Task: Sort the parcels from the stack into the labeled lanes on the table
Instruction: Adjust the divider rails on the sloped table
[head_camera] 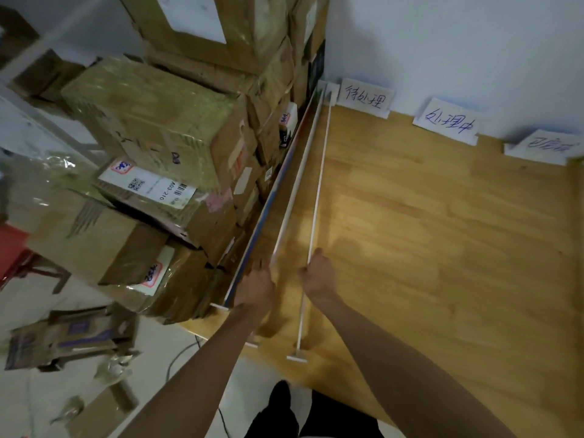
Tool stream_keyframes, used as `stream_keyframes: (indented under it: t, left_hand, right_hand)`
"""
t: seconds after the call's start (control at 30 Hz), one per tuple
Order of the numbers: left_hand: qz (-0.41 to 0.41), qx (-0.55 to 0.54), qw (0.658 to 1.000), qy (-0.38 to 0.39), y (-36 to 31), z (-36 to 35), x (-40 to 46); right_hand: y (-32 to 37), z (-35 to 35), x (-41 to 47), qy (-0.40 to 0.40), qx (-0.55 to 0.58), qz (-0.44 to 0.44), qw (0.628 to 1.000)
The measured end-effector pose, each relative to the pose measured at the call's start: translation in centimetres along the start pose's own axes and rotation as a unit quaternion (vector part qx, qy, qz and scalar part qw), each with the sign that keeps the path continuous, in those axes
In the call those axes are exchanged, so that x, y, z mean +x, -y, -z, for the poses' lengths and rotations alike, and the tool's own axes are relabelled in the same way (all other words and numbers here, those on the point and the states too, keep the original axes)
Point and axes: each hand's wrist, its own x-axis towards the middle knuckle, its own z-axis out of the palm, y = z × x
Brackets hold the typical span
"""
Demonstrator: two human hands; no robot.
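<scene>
A tall stack of brown cardboard parcels (151,128) stands left of the wooden table (426,232). Two thin white divider rods lie lengthwise near the table's left edge. My left hand (256,286) grips the near end of the left rod (294,191). My right hand (317,273) is closed around the right rod (320,172), which ends in a small foot (297,357) at the front edge. Three handwritten paper labels lean on the back wall: left label (363,98), middle label (448,124), right label (543,148).
A flat board (268,203) stands on edge between the parcels and the table. Flattened cartons and plastic wrap (69,339) litter the floor at lower left, beside a cable (180,355). A red stool (12,248) sits at the far left. White wall behind.
</scene>
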Motion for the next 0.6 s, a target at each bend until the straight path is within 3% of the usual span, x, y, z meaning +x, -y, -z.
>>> stream_keyframes:
  t: [0.6]
  left_hand:
    - [-0.064, 0.001, 0.998, -0.004, 1.5, 0.3, -6.8]
  right_hand:
    - [-6.6, 3.9, -11.3, -0.091, -0.074, -0.06, 0.991]
